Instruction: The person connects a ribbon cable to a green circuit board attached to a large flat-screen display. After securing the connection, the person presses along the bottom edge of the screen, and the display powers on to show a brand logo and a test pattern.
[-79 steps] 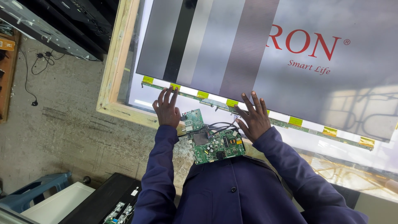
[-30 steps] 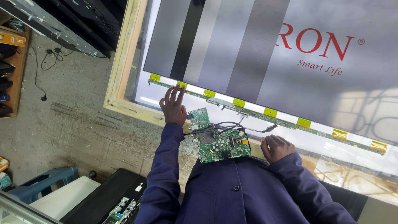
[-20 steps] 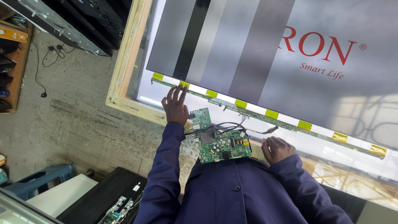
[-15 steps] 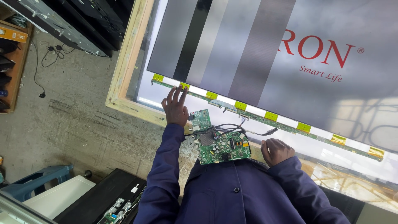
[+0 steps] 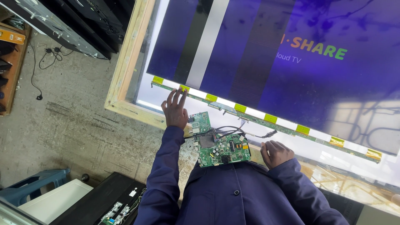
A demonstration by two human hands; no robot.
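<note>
A large flat display panel (image 5: 291, 62) lies lit on a backlit table, showing a deep blue picture with dark and white vertical bars. Along its near edge runs a thin driver strip (image 5: 266, 118) with yellow-green flex tabs. My left hand (image 5: 175, 110) rests flat with fingers spread on that strip near its left end. My right hand (image 5: 276, 153) is curled into a loose fist on the table's near rim, holding nothing. Between my hands sits a green circuit board (image 5: 221, 146), with black cables (image 5: 233, 130) running toward the strip.
A pale wooden frame (image 5: 127, 71) borders the light table. The concrete floor (image 5: 62, 125) lies to the left with loose cables. A blue stool (image 5: 29, 189), a white panel (image 5: 54, 200) and a dark chassis with boards (image 5: 112, 204) sit at lower left.
The panel's picture switched from grey with red lettering to blue with green and orange lettering. My right hand left the strip and curled at the near rim. My left hand stayed put.
</note>
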